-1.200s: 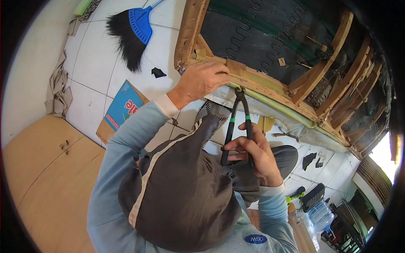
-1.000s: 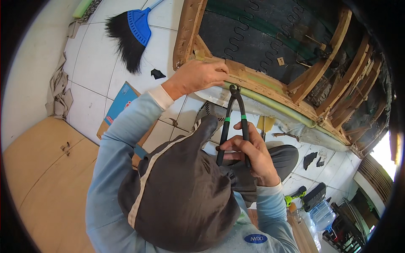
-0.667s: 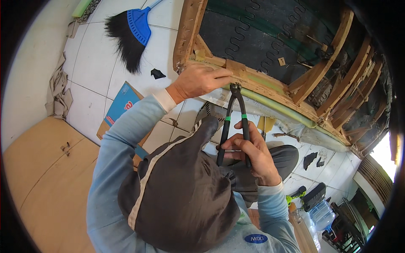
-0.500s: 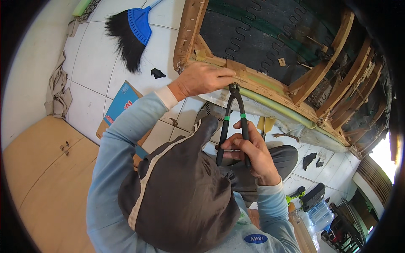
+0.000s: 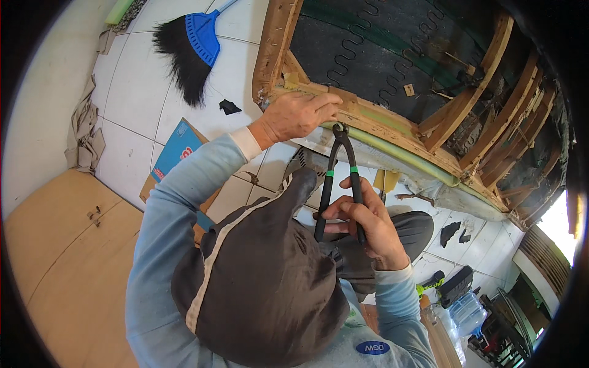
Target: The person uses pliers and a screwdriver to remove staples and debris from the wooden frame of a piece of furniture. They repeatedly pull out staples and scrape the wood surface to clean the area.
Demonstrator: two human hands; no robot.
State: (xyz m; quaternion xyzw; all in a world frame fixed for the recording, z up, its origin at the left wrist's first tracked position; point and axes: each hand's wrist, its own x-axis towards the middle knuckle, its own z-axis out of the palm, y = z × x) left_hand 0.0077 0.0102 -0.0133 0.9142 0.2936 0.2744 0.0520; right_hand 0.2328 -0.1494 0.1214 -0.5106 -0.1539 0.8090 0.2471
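Observation:
My right hand (image 5: 369,224) is closed round the black handles of a pair of pincers (image 5: 342,153), which have a green band on each arm. The handles are spread, and the rounded jaws sit just below the near rail of a wooden furniture frame (image 5: 374,125). My left hand (image 5: 296,116) rests at that rail, close above the jaws, its thumb and fingers pinched together. What lies between those fingertips is too small to make out. Zigzag springs (image 5: 351,46) and dark cloth fill the inside of the frame, and pale green padding (image 5: 405,153) runs along its near side.
On the white tiles at upper left lies a blue broom (image 5: 202,40) with black bristles. A blue box (image 5: 175,147) is beside my left arm, near a wooden panel (image 5: 73,245). Black scraps (image 5: 450,233) lie at right, above a green-and-black tool (image 5: 431,282).
The pincers' jaws have tilted slightly left and down, away from the rail. My left fingertips have drawn back a little; otherwise the scene is the same.

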